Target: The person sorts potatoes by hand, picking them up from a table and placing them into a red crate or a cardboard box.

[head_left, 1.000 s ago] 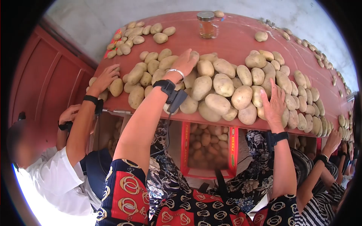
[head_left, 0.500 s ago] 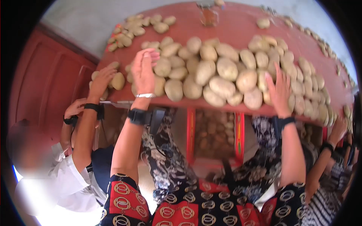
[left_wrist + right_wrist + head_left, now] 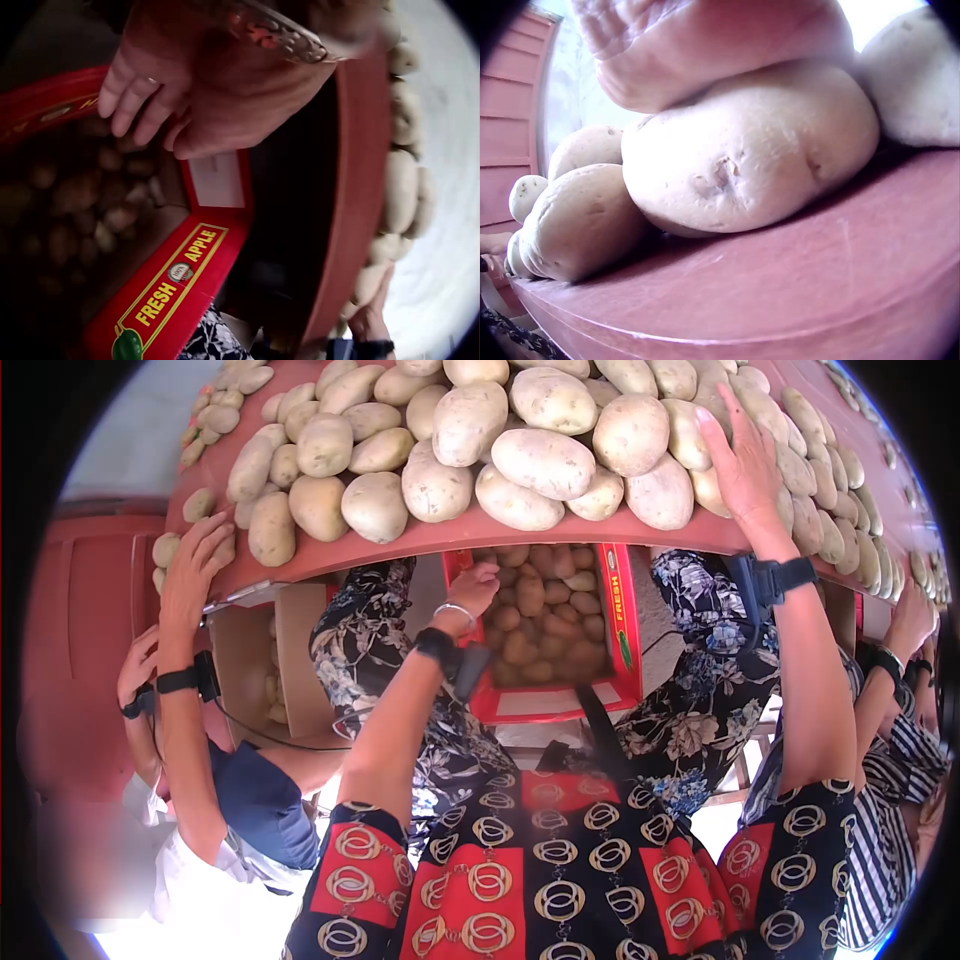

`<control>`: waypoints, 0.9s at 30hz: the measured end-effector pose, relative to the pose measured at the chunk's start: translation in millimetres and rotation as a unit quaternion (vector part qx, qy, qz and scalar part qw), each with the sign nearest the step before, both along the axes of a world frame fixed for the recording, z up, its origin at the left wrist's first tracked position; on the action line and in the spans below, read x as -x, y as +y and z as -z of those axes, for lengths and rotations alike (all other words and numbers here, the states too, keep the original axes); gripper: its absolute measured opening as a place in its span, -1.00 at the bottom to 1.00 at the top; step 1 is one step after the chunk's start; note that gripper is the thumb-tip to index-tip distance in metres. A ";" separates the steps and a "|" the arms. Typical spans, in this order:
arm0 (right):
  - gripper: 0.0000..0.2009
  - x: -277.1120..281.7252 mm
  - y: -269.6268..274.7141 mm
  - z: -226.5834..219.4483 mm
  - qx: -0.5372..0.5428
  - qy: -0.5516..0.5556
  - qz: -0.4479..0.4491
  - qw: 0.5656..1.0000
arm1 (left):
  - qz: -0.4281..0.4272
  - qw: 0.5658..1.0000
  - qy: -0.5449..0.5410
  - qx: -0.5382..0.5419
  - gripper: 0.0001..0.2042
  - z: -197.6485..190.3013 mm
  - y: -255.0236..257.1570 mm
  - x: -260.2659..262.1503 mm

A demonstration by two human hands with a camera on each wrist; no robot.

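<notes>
A layer of potatoes covers the near part of the red table. Below the table edge stands a red box holding potatoes. My left hand is over the box's left rim; in the left wrist view this hand has loosely bent fingers and no visible object, above the box wall. My right hand lies with spread fingers on potatoes at the right of the pile. In the right wrist view its palm rests against a large potato.
At the left, another person's hand touches potatoes at the table edge, above an open cardboard box. At the right, another person's hand is by the table edge. Smaller potatoes lie at the far left.
My left hand has moved off the potatoes, left and then down to the box below the table. The right hand stays on the pile. The head view has tilted down.
</notes>
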State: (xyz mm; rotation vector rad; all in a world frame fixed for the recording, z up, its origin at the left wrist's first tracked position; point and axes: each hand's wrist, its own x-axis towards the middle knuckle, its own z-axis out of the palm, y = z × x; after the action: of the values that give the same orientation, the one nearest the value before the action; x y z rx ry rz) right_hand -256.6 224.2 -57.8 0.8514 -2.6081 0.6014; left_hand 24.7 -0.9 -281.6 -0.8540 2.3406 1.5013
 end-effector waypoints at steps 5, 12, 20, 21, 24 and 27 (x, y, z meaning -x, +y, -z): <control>-0.38 16.4 11.0 11.1 0.004 -0.003 -0.077 0.997 | 0.013 0.994 -0.091 0.063 -0.61 43.0 36.3 17.0; -0.41 7.3 4.1 -1.8 0.024 0.004 -0.115 0.993 | 0.232 0.961 0.070 0.137 -0.67 73.2 115.9 7.6; -0.45 -10.5 -4.3 -11.7 0.010 0.011 -0.124 0.992 | 0.242 0.941 -0.069 0.228 -0.64 93.0 147.1 3.9; -0.45 -14.9 -5.3 -15.2 0.003 -0.001 -0.105 0.994 | 0.217 0.954 -0.086 0.188 -0.62 83.4 149.3 6.4; -0.44 -21.0 -4.2 -16.3 -0.002 -0.030 -0.067 0.997 | 0.243 0.944 -0.153 0.161 -0.59 87.0 150.3 0.4; -0.40 -17.4 -4.2 -14.6 0.016 -0.034 -0.057 0.998 | 0.155 0.966 -0.208 -0.012 -0.53 1.7 136.1 21.8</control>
State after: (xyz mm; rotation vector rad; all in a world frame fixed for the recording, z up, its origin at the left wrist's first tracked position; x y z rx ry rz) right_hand -239.2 219.9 -43.3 0.9925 -2.6163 0.7120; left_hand 2.8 135.2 -283.3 -0.6764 2.0274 1.0975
